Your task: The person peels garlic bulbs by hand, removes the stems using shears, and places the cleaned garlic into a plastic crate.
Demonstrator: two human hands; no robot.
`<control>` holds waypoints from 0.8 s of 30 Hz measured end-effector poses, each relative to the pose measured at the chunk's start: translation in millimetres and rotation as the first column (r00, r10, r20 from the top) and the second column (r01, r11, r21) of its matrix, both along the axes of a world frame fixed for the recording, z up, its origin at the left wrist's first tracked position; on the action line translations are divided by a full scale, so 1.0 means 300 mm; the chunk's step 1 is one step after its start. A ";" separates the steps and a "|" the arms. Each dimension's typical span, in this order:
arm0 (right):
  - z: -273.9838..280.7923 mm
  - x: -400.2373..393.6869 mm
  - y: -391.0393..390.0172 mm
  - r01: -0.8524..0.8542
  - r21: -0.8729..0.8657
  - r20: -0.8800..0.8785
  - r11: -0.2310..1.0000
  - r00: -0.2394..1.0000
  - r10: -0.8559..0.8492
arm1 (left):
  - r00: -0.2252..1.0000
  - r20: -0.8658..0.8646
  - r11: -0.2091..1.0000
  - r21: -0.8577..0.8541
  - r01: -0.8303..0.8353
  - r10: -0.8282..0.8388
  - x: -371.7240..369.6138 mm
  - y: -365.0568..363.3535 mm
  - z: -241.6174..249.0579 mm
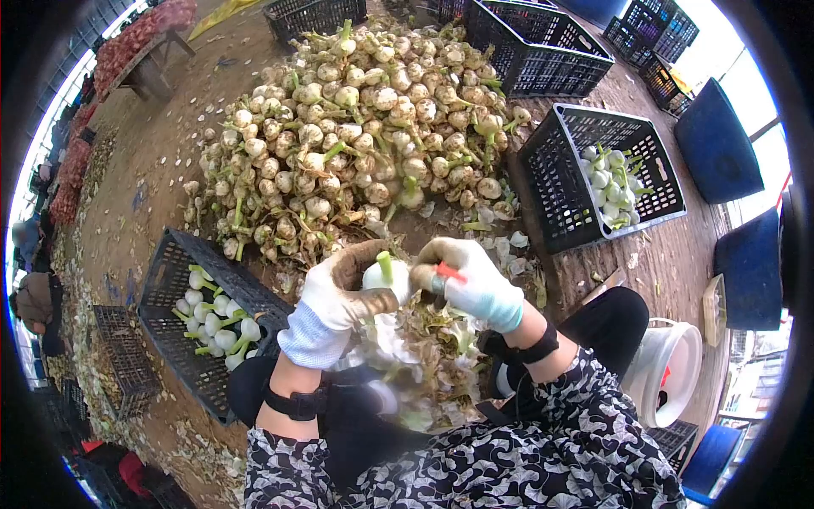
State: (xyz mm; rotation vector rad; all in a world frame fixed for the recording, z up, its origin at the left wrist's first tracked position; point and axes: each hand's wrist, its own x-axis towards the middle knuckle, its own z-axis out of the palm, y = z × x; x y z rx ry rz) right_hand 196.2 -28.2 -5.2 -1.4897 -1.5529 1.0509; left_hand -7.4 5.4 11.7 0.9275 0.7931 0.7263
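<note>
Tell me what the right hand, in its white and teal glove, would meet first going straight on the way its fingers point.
Likely the round white bulb with a green stem, held in the white-gloved left hand. The right hand looks right beside it; contact is unclear.

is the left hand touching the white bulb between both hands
Touching. The head view shows the left hand curled around the white bulb, thumb against its lower side.

I can read no text, label, brand, number or sign on anything in front of me, near my work or farther off.
</note>
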 end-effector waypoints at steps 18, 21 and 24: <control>-0.121 -0.123 0.061 0.321 -0.159 -0.622 0.934 0.701 -0.347 | 0.834 0.156 0.847 -0.061 -0.527 0.530 -0.029 0.015 -0.086; -0.332 0.011 0.081 -0.231 -0.237 0.364 0.944 0.879 0.307 | 0.748 0.252 0.782 -0.324 -0.532 0.614 -0.022 0.061 -0.067; -0.201 0.003 0.042 -0.090 -0.282 0.531 0.955 0.814 0.234 | 0.721 0.244 0.728 -0.473 -0.496 0.649 -0.028 0.064 -0.073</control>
